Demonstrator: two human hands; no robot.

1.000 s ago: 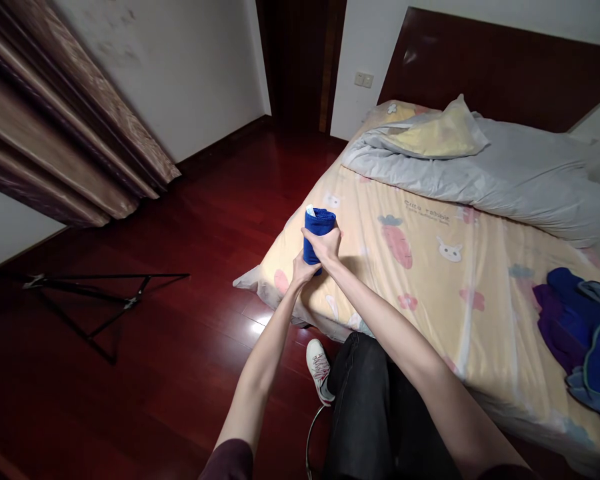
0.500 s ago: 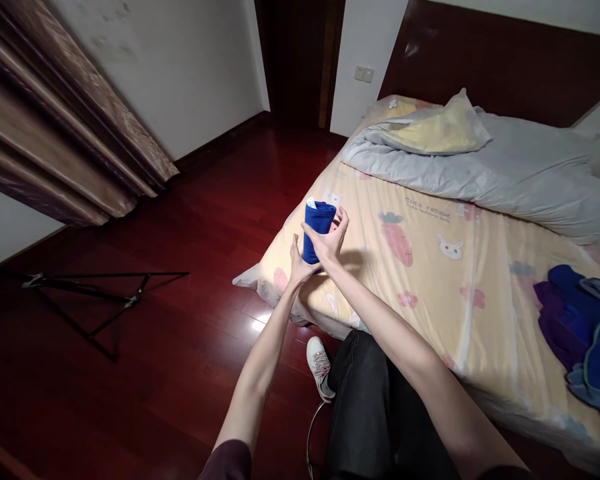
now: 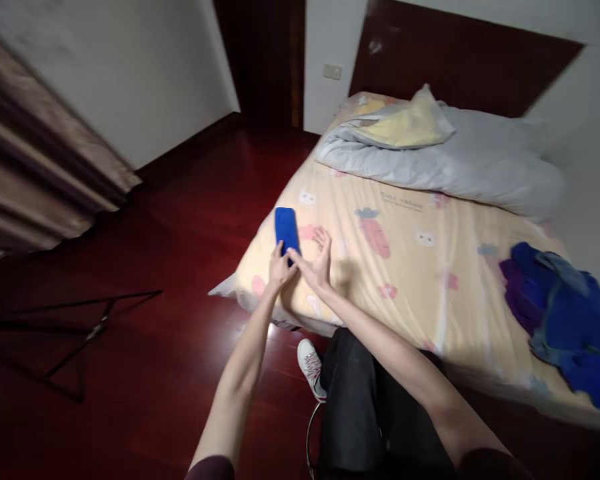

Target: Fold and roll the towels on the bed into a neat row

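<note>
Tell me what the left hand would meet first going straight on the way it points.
The blue cloth bundle: the left hand appears to touch its near end, so it would likely push into that first. Beyond it lies the printed bedsheet, though depth is hard to judge.

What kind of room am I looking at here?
Most likely a bedroom: there is a bed with a carrot-and-rabbit print sheet, a dark headboard against the wall, and a rumpled grey quilt across its upper end.
</note>
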